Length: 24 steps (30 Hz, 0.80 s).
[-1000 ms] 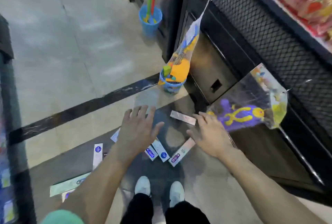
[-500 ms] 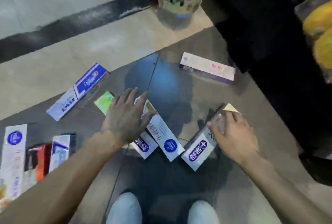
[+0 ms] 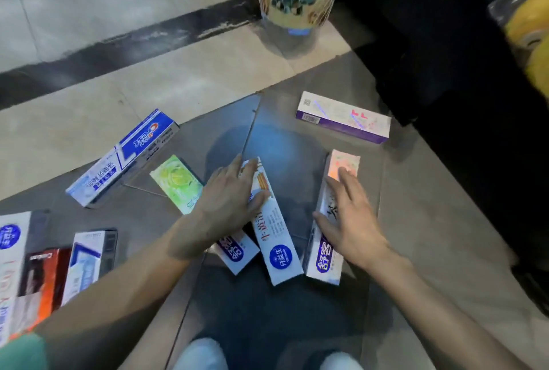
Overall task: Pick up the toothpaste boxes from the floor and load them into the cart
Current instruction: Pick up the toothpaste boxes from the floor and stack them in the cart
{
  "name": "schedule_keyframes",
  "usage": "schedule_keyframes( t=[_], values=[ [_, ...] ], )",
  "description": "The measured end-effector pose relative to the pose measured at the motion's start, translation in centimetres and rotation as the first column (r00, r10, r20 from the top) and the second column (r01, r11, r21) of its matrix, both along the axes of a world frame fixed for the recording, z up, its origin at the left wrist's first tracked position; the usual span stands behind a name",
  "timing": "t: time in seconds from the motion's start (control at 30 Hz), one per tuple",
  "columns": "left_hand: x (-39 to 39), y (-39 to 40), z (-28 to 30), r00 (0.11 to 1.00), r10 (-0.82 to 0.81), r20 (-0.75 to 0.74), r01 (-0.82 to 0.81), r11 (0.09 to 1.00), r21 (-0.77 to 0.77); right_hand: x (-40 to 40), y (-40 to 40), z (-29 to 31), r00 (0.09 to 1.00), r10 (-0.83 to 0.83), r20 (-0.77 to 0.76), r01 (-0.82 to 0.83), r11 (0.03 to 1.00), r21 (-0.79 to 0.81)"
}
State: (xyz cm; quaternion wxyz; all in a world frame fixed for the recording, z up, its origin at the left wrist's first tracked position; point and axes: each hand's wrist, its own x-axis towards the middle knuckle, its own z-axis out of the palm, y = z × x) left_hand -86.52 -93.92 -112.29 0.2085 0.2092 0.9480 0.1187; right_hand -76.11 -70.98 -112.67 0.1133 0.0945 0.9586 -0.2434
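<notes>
Left hand (image 3: 230, 200) lies palm-down, fingers (image 3: 237, 166) straight and close together, on a white box (image 3: 271, 230) on the floor (image 3: 416, 221); right hand (image 3: 350, 221) rests flat, fingers slightly spread, on a second box (image 3: 329, 262) just beside it. More boxes lie scattered: a purple-edged box (image 3: 343, 121) ahead, a blue box (image 3: 124, 159) and green box (image 3: 178, 182) to the left. A dark fixture base (image 3: 445, 58) bounds the right side; bare floor lies between the two hands.
</notes>
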Motion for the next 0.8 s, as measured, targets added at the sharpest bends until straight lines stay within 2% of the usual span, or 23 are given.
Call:
schedule_keyframes(
  t=[0.1,0.17,0.23,0.3,0.4,0.57,0.67,0.73,0.8],
  values=[
    [0.1,2.0,-0.5,0.990,0.056,0.127,-0.077,0.982,0.173,0.5,-0.1,0.0,0.996,-0.082,-0.047,0.078,0.994,-0.079],
    [1.2,3.2,-0.7,0.965,0.162,0.206,-0.219,0.931,0.291,1.5,-0.3,-0.2,0.970,-0.238,-0.047,0.229,0.962,-0.148],
    [2.9,3.9,-1.1,0.915,0.317,0.252,-0.391,0.852,0.348,2.3,-0.8,-0.6,0.903,-0.430,0.010,0.417,0.869,-0.267],
    [4.2,4.6,-1.5,0.848,0.449,0.281,-0.527,0.768,0.363,2.3,-1.5,-0.7,0.838,-0.537,0.096,0.539,0.789,-0.294],
    [5.5,5.5,-1.6,0.793,0.531,0.299,-0.608,0.726,0.322,1.9,-2.6,-0.8,0.821,-0.555,0.133,0.570,0.790,-0.226],
    [5.7,6.5,-1.4,0.781,0.583,0.222,-0.624,0.725,0.291,1.0,-3.2,-0.9,0.814,-0.567,0.129,0.581,0.802,-0.141],
    [5.2,6.3,-1.3,0.772,0.588,0.242,-0.636,0.717,0.286,0.6,-2.9,-1.1,0.822,-0.552,0.144,0.567,0.816,-0.111],
    [5.2,5.9,-1.0,0.755,0.591,0.282,-0.655,0.682,0.325,0.7,-2.5,-1.0,0.832,-0.537,0.138,0.552,0.825,-0.121],
    [5.1,5.6,-0.6,0.739,0.596,0.313,-0.673,0.633,0.383,0.9,-2.1,-0.2,0.812,-0.563,0.155,0.584,0.790,-0.190]
  ],
)
